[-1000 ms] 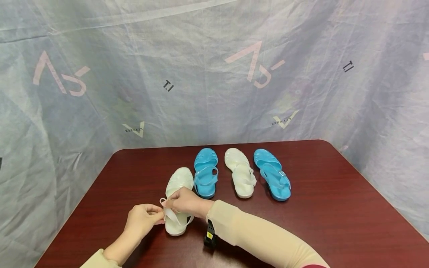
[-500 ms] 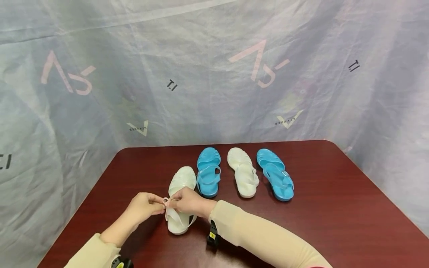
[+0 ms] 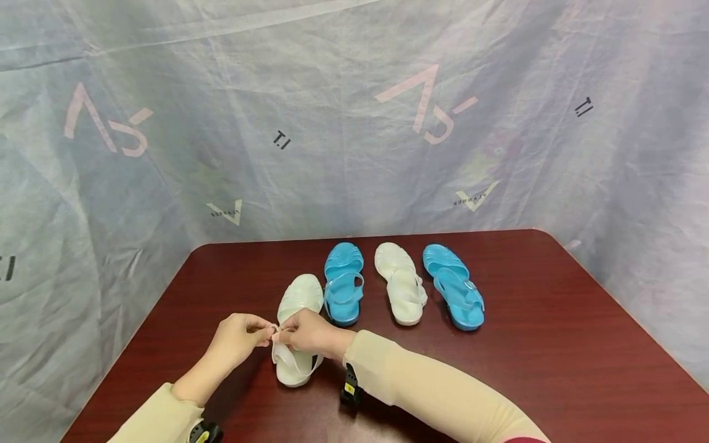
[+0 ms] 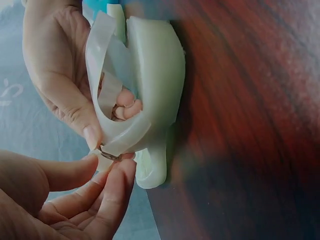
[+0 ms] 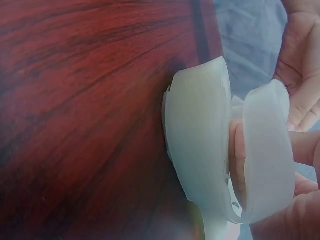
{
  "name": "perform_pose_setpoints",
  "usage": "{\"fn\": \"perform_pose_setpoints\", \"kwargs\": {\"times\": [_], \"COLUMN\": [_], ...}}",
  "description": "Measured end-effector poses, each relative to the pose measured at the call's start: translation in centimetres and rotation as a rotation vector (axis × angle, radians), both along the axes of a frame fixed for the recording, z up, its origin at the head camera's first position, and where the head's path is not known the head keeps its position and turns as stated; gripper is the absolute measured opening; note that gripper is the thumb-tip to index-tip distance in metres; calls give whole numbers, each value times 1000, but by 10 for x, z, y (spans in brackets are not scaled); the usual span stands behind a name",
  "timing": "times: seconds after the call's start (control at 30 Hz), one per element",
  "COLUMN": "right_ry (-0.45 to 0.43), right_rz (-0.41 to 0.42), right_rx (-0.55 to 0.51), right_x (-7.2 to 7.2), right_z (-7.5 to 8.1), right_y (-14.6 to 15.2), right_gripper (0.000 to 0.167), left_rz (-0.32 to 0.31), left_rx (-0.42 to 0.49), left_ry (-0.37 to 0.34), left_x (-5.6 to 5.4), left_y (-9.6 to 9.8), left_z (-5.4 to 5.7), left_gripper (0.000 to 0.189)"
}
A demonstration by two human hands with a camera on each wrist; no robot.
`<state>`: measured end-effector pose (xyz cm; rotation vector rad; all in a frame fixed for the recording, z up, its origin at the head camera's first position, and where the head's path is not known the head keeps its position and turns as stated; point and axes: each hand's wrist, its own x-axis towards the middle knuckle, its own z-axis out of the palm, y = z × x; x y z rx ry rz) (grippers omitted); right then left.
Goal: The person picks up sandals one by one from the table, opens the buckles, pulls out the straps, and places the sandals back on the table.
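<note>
A white jelly sandal (image 3: pixel 301 293) lies toe-away at the front left of the table. Its ankle strap (image 4: pixel 95 60) stands up in a loop, with a small metal buckle (image 4: pixel 110 156) on the outer side. Between thumb and fingertips, my left hand (image 3: pixel 237 339) pinches the strap's end at the buckle. My right hand (image 3: pixel 313 333) reaches over the sandal from the right and grips the strap beside the buckle, its thumb outside and some fingers inside the loop. The fingertips partly cover the buckle, so I cannot tell whether the strap is threaded through it.
Behind and to the right stand a blue sandal (image 3: pixel 343 289), another white sandal (image 3: pixel 403 286) and another blue sandal (image 3: pixel 454 288) in a row. The dark red table (image 3: pixel 532 344) ends at a grey printed curtain (image 3: pixel 343 123).
My left hand has moved up from beside the sandal's strap to the buckle, close against the right fingertips. The right hand has stayed on the strap. The head view has shifted slightly.
</note>
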<state>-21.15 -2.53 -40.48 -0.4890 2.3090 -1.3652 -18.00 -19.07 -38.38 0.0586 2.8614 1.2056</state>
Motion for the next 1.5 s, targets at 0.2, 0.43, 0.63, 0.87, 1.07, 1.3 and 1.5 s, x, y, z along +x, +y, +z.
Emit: {"fn": "perform_pose_setpoints", "kwargs": {"times": [0.2,0.43,0.63,0.87,1.07,1.3,1.5], "right_ry": [-10,-11,-9,21,26,-10,-42], "right_rz": [-20,-7,8,13,7,-6,-22], "right_rx": [0,-14,13,18,37,30,4], "right_x": [-1,0,1,3,3,1,-1], "right_z": [0,-1,-1,-2,-3,-3,-3], "right_y": [0,-3,-3,-4,-6,-5,-1], "right_gripper": [18,17,18,19,16,18,17], "left_rz": [-7,11,16,-7,-8,25,71], "left_rx": [-55,-64,-81,-132,-132,-83,52], "left_ry": [23,41,38,73,83,83,-1], "left_x": [-2,-2,0,-3,-4,-3,2], "left_y": [3,4,7,10,9,5,-4], "left_z": [3,3,2,3,4,1,-4], "left_gripper": [12,10,10,11,11,11,16]}}
